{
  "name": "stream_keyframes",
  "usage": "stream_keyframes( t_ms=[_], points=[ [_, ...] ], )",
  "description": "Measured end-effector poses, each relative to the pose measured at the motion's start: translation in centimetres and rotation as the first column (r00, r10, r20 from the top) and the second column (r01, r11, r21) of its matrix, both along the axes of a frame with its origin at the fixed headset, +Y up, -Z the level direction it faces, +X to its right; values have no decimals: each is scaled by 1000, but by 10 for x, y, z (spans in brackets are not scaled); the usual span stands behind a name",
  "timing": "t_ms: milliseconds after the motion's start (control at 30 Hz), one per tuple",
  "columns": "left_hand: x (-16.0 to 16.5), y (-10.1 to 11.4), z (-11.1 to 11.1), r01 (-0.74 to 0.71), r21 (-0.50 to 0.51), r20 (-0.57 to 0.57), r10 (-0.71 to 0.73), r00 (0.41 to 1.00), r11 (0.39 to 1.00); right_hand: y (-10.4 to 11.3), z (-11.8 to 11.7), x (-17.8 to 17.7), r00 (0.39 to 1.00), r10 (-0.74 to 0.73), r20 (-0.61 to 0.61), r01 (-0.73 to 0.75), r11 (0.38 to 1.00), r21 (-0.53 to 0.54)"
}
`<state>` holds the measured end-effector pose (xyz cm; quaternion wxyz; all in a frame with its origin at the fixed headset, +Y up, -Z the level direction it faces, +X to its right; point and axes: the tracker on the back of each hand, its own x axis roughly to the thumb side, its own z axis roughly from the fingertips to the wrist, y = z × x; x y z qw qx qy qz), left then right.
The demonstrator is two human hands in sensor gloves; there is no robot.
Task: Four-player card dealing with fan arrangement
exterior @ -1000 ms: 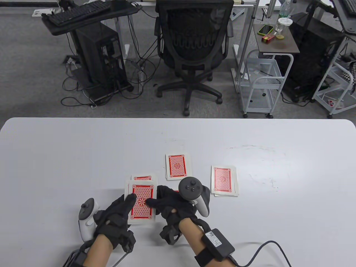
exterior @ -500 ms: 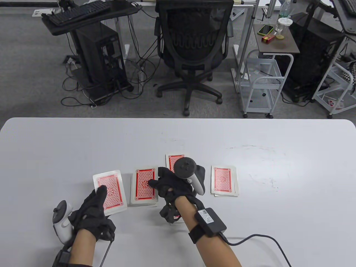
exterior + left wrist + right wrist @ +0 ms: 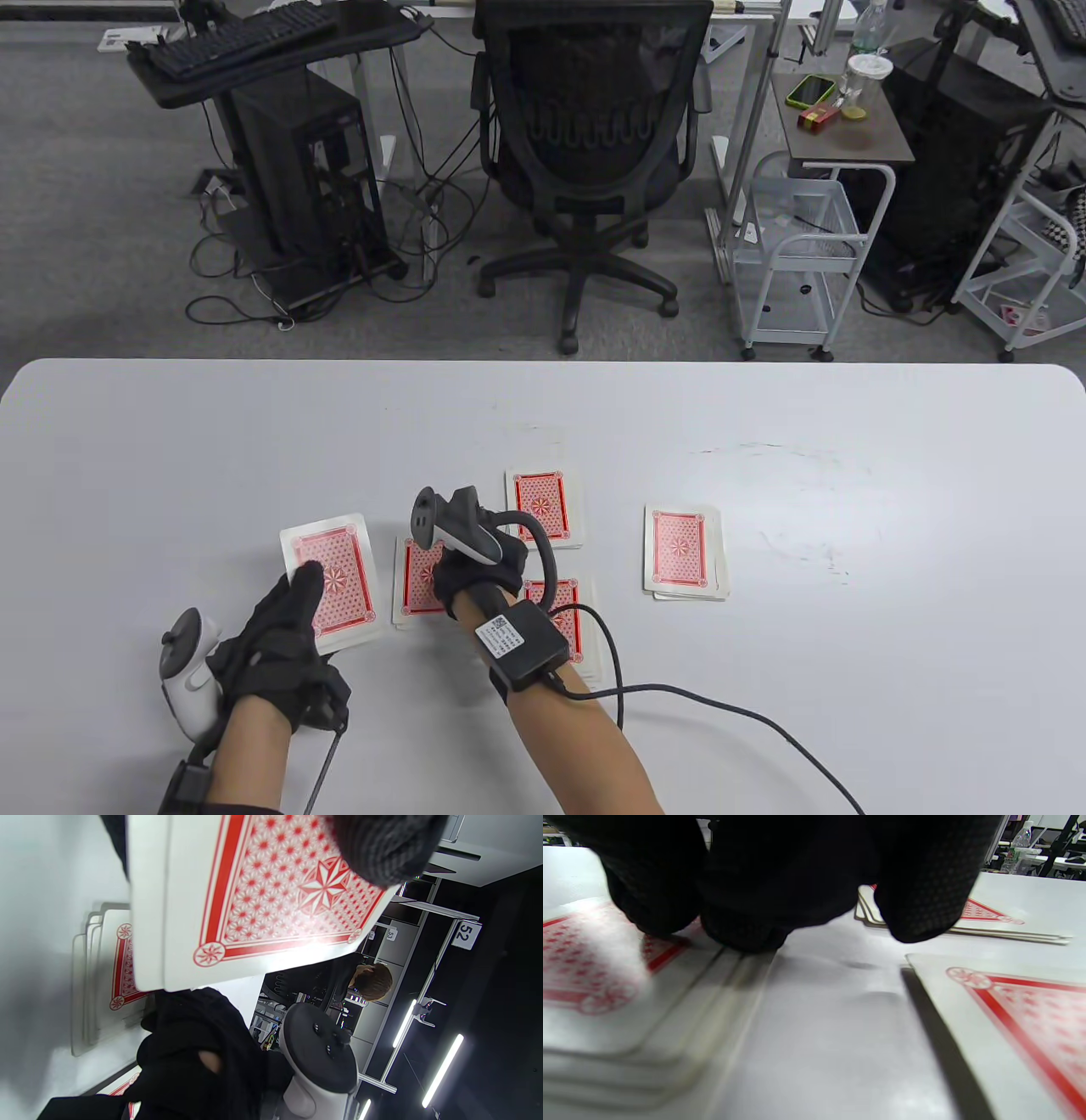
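Four piles: red-backed cards lie face down on the white table (image 3: 170,441), plus the deck in the left hand
Left hand (image 3: 284,632): grasps the deck (image 3: 331,581), thumb on its top card near the star pattern; the deck sticks out past the fingertips, away from the person, slightly tilted
Deck, wrist camera: the top card (image 3: 263,891) fills the upper part of the left wrist view, with a gloved fingertip (image 3: 382,844) on its back
Right hand (image 3: 471,569): just right of the left hand, crossed over toward it, palm down on the left pile (image 3: 416,577)
Right hand state: fingers (image 3: 742,925) are bent down onto that pile's top card, the thumb (image 3: 920,899) apart from them above bare table; whether they pinch a card or only press on it cannot be told
Left pile: right beside the deck, under the right fingers; its cards are slightly spread, edges stepped in the right wrist view
Near pile (image 3: 564,624): under the right wrist, partly hidden by the wrist box (image 3: 522,641)
Far pile (image 3: 545,507): just beyond the right hand
Right pile (image 3: 683,552): well to the right of the right hand, cards a little offset
Trackers: one on the back of each hand, the right one (image 3: 454,526) tipped toward the left
Cable (image 3: 721,713): runs from the wrist box across the table toward the near right
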<state>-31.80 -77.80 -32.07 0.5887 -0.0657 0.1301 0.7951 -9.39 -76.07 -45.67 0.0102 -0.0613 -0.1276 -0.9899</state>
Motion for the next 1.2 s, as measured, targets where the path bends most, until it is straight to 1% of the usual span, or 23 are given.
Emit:
stream_keyframes(
  t_ms=[67, 133, 167, 200, 233, 300, 333, 367, 433, 467, 533, 600, 633, 700, 767, 800, 900, 933, 1000, 1033, 1100, 1133, 1200],
  points=[
    [0, 0, 0, 0, 1, 4, 0, 1000, 1000, 6, 1, 4, 1000, -22, -11, 22, 1000, -20],
    [1, -1, -1, -1, 2, 6, 1, 1000, 1000, 20, 4, 12, 987, -158, -15, 157, 987, -31],
    [2, -1, -1, -2, 3, 6, 2, 1000, 1000, 29, 6, 17, 964, -265, -7, 265, 963, -41],
    [2, -1, -1, -3, 3, 6, 3, 1000, 1000, 34, 8, 20, 944, -331, -2, 331, 943, -48],
    [2, -1, 0, -4, 3, 5, 4, 1000, 1000, 40, 10, 22, 914, -406, -5, 406, 913, -52],
    [4, -2, 0, -10, 4, 7, 10, 1000, 1000, 52, 18, 27, 825, -564, -23, 562, 825, -66],
    [6, -2, 0, -14, 6, 9, 14, 1000, 1000, 54, 22, 27, 774, -630, -63, 625, 777, -82],
    [8, -2, 0, -19, 9, 14, 19, 1000, 1000, 55, 27, 25, 706, -700, -108, 691, 714, -115],
    [12, -2, 0, -29, 15, 24, 29, 999, 999, 54, 36, 21, 624, -773, -116, 752, 634, -180],
    [15, -2, 0, -32, 18, 30, 32, 999, 999, 52, 40, 18, 593, -794, -137, 766, 608, -206],
    [19, -2, 0, -30, 28, 47, 29, 998, 999, 50, 47, 15, 576, -806, -139, 779, 592, -207],
    [22, -2, 1, -16, 25, 46, 15, 999, 1000, 50, 52, 17, 576, -807, -129, 796, 590, -135],
    [22, -2, 2, -5, 25, 35, 4, 999, 1000, 49, 53, 17, 556, -820, -134, 812, 570, -126],
    [22, -2, 1, -10, 32, 48, 8, 999, 999, 48, 54, 21, 535, -839, -103, 829, 544, -127],
    [22, -2, 1, -32, 36, 52, 30, 998, 999, 48, 52, 27, 506, -857, -92, 849, 514, -119],
    [22, -2, 1, -43, 38, 60, 40, 997, 998, 48, 50, 30, 491, -867, -81, 858, 498, -129],
    [25, -1, 0, -64, 51, 73, 60, 996, 997, 44, 44, 41, 425, -905, -12, 887, 420, -190],
    [25, -1, 0, -62, 51, 74, 58, 996, 997, 44, 43, 44, 419, -908, 3, 891, 410, -193],
    [23, -2, 0, -49, 48, 60, 46, 997, 998, 46, 37, 53, 441, -898, 5, 886, 434, -165],
    [20, -3, 0, -51, 41, 49, 49, 998, 998, 48, 32, 61, 459, -889, 7, 880, 453, -146],
    [16, -4, 0, -56, 30, 28, 56, 998, 998, 53, 21, 74, 475, -880, 29, 875, 468, -119],
    [14, -4, 0, -57, 27, 21, 56, 998, 998, 57, 15, 81, 488, -872, 38, 870, 483, -99],
    [11, -5, 0, -55, 23, 15, 54, 998, 998, 65, -1, 96, 551, -833, 48, 834, 550, -33]
  ],
)
